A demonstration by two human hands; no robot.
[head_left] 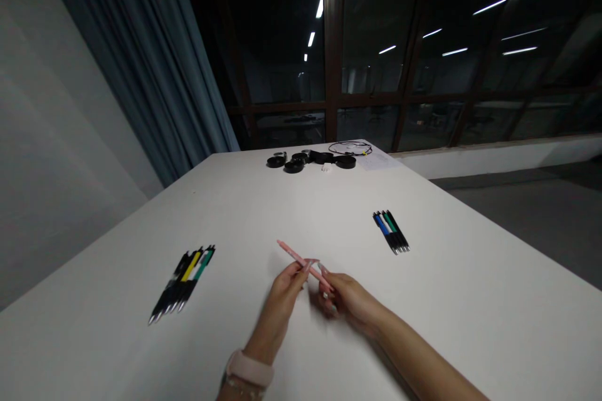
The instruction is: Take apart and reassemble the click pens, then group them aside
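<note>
A slim pink pen (pixel 292 253) is held at a slant above the white table, its far end pointing up and to the left. Around its middle, the fingers of my left hand (pixel 288 283) are closed. My right hand (pixel 347 296) pinches the near end, close beside the left. Part of the pen is hidden by my fingers. To the left lies a row of several pens (pixel 182 285) with black, yellow, white and green barrels. A second row of pens (pixel 391 232), blue, white, green and black, lies to the right.
At the table's (pixel 263 207) far end sit several black round rolls (pixel 294 166), a small white object (pixel 326 168), and a coiled black cable (pixel 350 148) by some paper. A blue curtain (pixel 155 56) hangs at left; dark windows stand behind.
</note>
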